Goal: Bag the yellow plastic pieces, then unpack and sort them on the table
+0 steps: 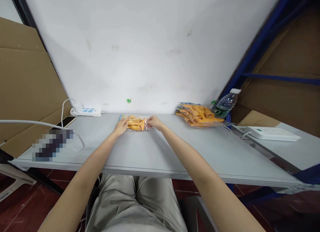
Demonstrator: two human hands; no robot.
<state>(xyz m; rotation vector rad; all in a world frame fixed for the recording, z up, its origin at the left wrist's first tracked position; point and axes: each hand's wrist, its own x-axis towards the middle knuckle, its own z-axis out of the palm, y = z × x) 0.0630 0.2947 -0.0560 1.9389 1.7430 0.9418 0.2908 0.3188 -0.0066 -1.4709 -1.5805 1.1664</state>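
A clear plastic bag of orange-yellow, tube-shaped pieces (pixel 135 124) lies flat on the grey table, with a colourful printed strip at its left end. My left hand (pixel 121 126) holds that left end, its fingers over the plastic. At the opposite end, my right hand (pixel 155 122) pinches the bag's crinkled clear edge with curled fingers. What the fingertips do under the film is too small to make out. Farther right, a pile of similar bags with orange pieces (pixel 197 115) lies against the white back panel, apart from both hands.
A water bottle (pixel 226 103) leans behind the pile. On the left are a white power strip (pixel 87 111), a phone (pixel 65 122), a white cable (pixel 30 122) and a blurred dark item (pixel 51 147). Cardboard (pixel 22 81) walls the left side; another white power strip (pixel 272 133) lies right.
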